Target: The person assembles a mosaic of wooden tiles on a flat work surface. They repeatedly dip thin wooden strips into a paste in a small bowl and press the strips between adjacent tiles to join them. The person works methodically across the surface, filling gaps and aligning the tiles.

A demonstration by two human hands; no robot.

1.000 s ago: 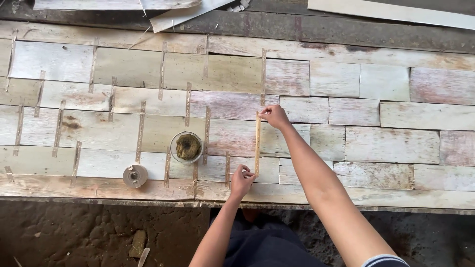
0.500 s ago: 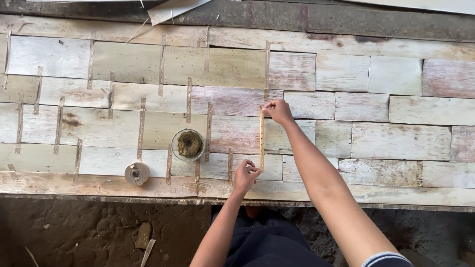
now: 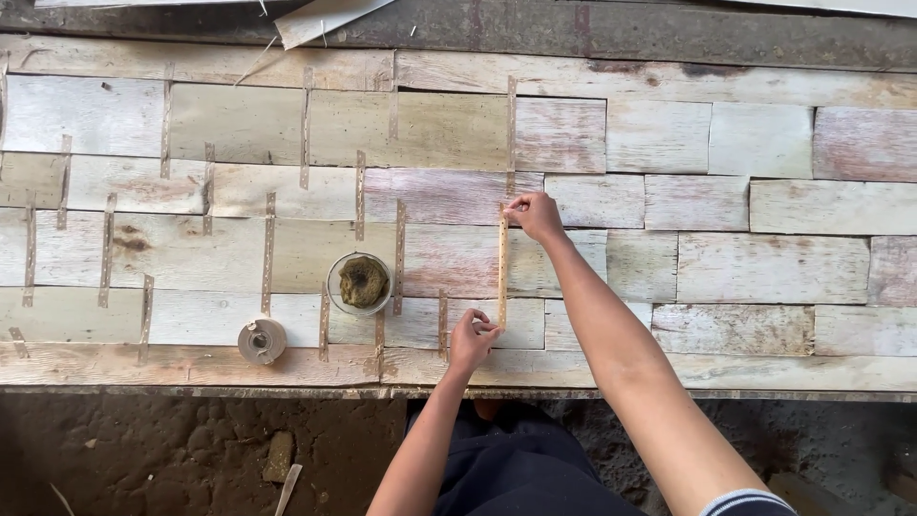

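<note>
The right hand pinches the far end of a narrow tan tape strip; the left hand pinches the near end. Both hands are closed to a fingertip pinch on the strip, with nothing else held.

Change against the earlier views: the strip stood then as it does now, stretched between the two hands over the same seam. The left hand's grip and the right hand's reach look unchanged; only the camera framing has shifted slightly. Judgement: the strip is being held in alignment over the seam and does not yet look pressed down along its whole length.

Orientation: the strip's long axis runs from 6 o'clock to 12 o'clock, across the horizontal run of the veneer sheets. Its far end points to 12 o'clock, toward the back of the desk; its near end sits close to the desk's front edge.

Position: the strip lies just right of centre in the view, over a vertical joint between two pale veneer pieces.

Surroundings: a round bowl holding a dark sponge-like lump stands at 9 o'clock from the strip. A tape roll lies further on, toward 8 o'clock. Many similar strips already sit across joints to the left.
</note>
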